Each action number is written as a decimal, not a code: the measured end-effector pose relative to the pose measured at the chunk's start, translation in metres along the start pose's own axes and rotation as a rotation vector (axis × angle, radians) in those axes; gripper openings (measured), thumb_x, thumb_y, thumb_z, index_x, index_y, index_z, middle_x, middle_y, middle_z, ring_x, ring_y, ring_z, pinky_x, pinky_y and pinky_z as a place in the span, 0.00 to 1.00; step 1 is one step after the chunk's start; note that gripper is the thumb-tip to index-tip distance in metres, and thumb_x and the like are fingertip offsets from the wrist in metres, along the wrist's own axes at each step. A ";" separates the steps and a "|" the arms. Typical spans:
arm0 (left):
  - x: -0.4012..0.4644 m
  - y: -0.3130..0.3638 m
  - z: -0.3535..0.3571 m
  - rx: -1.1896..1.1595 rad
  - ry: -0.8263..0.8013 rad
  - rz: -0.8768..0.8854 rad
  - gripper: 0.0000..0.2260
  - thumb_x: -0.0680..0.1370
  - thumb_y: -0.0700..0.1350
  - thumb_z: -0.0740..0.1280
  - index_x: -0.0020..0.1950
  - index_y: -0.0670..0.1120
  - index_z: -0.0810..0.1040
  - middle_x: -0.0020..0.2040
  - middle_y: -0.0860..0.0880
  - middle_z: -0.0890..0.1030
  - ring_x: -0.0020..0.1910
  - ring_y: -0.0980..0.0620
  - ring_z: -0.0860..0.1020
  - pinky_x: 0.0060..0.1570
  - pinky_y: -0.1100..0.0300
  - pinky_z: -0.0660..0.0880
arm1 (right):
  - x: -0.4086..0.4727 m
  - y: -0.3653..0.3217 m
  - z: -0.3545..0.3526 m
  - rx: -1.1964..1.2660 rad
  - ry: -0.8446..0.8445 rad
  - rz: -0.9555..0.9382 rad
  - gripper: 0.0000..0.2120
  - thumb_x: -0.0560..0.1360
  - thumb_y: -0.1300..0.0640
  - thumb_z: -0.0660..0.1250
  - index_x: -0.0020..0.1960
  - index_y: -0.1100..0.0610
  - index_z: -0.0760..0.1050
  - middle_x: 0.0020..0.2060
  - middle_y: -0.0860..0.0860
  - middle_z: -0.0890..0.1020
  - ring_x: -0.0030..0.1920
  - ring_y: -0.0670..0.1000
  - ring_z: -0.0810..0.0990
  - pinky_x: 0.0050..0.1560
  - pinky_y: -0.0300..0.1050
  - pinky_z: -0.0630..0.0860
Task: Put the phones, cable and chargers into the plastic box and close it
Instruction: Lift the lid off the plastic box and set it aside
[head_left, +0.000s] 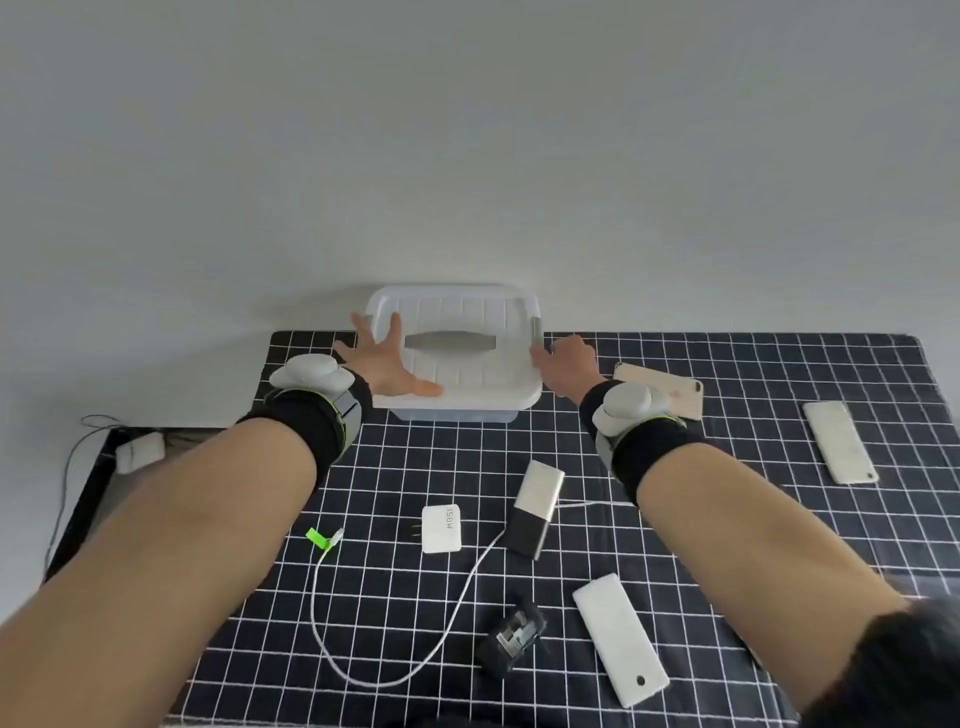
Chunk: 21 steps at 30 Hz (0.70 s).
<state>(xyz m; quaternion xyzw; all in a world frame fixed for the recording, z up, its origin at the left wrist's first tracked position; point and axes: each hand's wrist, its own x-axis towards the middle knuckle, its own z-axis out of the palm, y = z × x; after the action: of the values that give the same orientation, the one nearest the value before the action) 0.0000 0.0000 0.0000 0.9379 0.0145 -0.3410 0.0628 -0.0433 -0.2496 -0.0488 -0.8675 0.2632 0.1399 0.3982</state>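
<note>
While the left hand (387, 364) lies flat with fingers spread on the lid (457, 317) of the plastic box (454, 413), the right hand (569, 364) grasps the lid's right-side latch (536, 332). The box stands closed at the surface's (753, 519) far edge. Phones (621, 639), chargers (441, 528) and a white cable (457, 603) lie nearer, outside it.

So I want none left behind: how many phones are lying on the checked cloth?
3: a pinkish phone behind the right wrist, a white phone far right, another white phone near the front. The closed box could hide more.
</note>
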 end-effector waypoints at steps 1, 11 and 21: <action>0.005 -0.001 0.002 0.015 -0.009 0.010 0.60 0.62 0.71 0.72 0.76 0.59 0.30 0.74 0.43 0.23 0.74 0.25 0.37 0.73 0.33 0.47 | 0.001 -0.002 0.001 0.010 0.001 -0.006 0.19 0.77 0.47 0.62 0.33 0.59 0.70 0.31 0.52 0.74 0.34 0.56 0.76 0.40 0.47 0.77; 0.023 -0.006 0.007 0.027 -0.030 0.069 0.59 0.63 0.69 0.73 0.79 0.54 0.37 0.75 0.43 0.27 0.77 0.31 0.43 0.75 0.38 0.50 | 0.015 -0.006 0.003 0.025 0.026 0.091 0.17 0.74 0.55 0.63 0.28 0.57 0.64 0.27 0.51 0.68 0.27 0.52 0.67 0.30 0.41 0.66; 0.039 -0.013 0.012 -0.024 -0.019 0.091 0.61 0.60 0.70 0.75 0.79 0.55 0.37 0.75 0.44 0.26 0.76 0.30 0.45 0.74 0.37 0.52 | 0.013 -0.008 -0.001 -0.013 -0.016 0.106 0.24 0.79 0.50 0.60 0.70 0.61 0.67 0.65 0.60 0.74 0.63 0.61 0.73 0.53 0.48 0.70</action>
<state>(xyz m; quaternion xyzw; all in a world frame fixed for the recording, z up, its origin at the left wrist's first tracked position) 0.0219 0.0112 -0.0356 0.9334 -0.0246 -0.3466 0.0896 -0.0279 -0.2505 -0.0496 -0.8537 0.3048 0.1693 0.3867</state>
